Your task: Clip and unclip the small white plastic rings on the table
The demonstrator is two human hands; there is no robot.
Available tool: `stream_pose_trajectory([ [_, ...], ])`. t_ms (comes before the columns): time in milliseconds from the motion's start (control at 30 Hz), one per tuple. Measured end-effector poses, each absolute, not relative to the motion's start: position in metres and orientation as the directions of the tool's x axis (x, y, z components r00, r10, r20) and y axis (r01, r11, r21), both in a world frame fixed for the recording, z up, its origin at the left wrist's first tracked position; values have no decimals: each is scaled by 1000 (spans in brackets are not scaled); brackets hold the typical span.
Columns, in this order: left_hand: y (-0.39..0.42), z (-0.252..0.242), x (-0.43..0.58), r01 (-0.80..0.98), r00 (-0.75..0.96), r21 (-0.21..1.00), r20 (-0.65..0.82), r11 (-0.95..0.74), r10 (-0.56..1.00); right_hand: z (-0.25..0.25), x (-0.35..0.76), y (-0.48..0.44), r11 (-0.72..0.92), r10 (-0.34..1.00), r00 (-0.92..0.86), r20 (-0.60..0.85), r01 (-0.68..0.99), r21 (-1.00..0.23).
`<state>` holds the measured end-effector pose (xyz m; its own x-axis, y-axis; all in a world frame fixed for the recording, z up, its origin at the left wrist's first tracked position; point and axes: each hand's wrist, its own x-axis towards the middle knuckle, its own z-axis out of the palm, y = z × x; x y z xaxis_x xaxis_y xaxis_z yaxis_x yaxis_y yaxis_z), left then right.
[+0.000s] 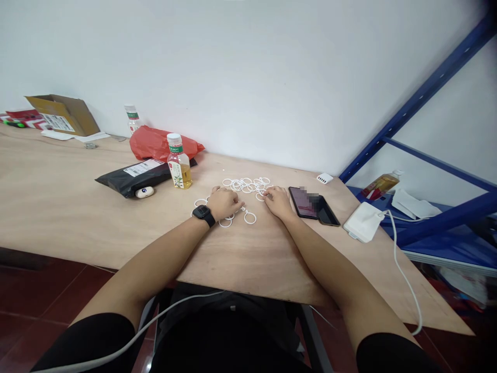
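Note:
Several thin white rings with small loops, like curtain rings (250, 218), lie on the wooden table (248, 259) around both hands. My left hand (223, 203) is over the nearer left rings, with its fingers curled downward and its thumb pointing right. The palm side is hidden, so what it holds, if anything, does not show. A black watch (204, 214) is on that wrist. My right hand (277, 200) rests at the right edge of the ring pile (248, 185). Its fingertips are pinched together on a white ring (260, 197).
Right of my right hand lie two phones (305, 202), a white charger (364, 221) with a cable and a small white block (324, 178). To the left stand a drink bottle (179, 168), a black parcel (132, 178), a red bag (155, 142) and a cardboard box (73, 116). A blue rack (411, 62) borders the right.

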<state>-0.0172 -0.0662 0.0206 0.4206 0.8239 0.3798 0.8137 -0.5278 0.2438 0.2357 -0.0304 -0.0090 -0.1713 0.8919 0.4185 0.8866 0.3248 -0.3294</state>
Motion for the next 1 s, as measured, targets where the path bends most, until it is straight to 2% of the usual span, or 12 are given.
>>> stream_pose_trajectory([
  [133,-66,21,-17,776,403,309,427,-549,810,-1,233,-35,390,840,-163,517,845,-367],
  [233,-64,21,-17,738,369,368,481,-565,795,8,225,-46,530,755,-246,607,775,-344],
  [367,-62,20,-18,668,381,396,545,-630,747,14,208,-60,668,687,-421,592,687,-286],
  [500,-62,20,-17,625,404,395,575,-673,712,14,198,-66,725,645,-480,594,630,-278],
  [800,-67,32,-18,629,369,407,593,-662,715,6,221,-45,571,755,-293,586,734,-369],
  [1000,-72,38,-15,619,426,381,572,-687,701,-7,240,-26,325,890,-150,430,871,-369],
])
